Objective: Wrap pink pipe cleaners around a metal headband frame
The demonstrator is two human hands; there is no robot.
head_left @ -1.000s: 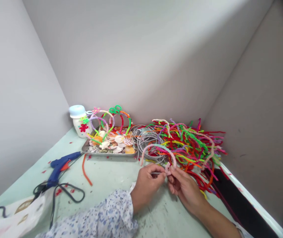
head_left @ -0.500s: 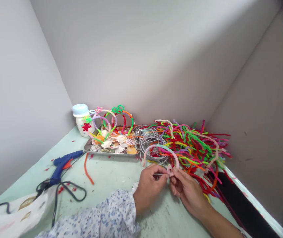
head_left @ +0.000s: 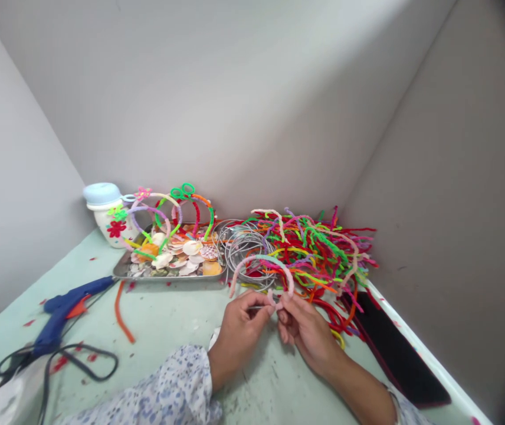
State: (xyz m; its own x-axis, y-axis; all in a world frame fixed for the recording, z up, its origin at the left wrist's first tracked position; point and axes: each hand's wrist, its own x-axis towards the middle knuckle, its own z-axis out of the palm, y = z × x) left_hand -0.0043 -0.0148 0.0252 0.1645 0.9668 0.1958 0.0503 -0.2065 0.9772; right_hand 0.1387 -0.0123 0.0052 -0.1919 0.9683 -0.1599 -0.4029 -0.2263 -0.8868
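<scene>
In the head view, a thin headband (head_left: pixel 261 257) wrapped in fuzzy pink and pale teal pipe cleaner arches above my hands. My right hand (head_left: pixel 308 330) is closed, pinching the headband's right end between thumb and fingers. Close beside it, my left hand (head_left: pixel 239 330) is closed too, with thumb and forefinger together at a short curl of pink pipe cleaner (head_left: pixel 271 297). A thin grey wire shows between the left fingers. Fingertips of both hands almost meet and partly hide the curl's lower part.
Behind lie a coil of grey wire (head_left: pixel 239 251) and a heap of coloured pipe cleaners (head_left: pixel 323 248). A metal tray (head_left: pixel 173 277) holds shells and finished headbands (head_left: pixel 197 215), beside a white jar (head_left: pixel 106 215). Left are a blue glue gun (head_left: pixel 64 307) and an orange strip (head_left: pixel 122 316); right, a black pad (head_left: pixel 396 354).
The view has turned, so everything sits further left in the picture. The pink curl, a closed loop before, is now a more open hook between my fingertips. Both hands keep their pinch.
</scene>
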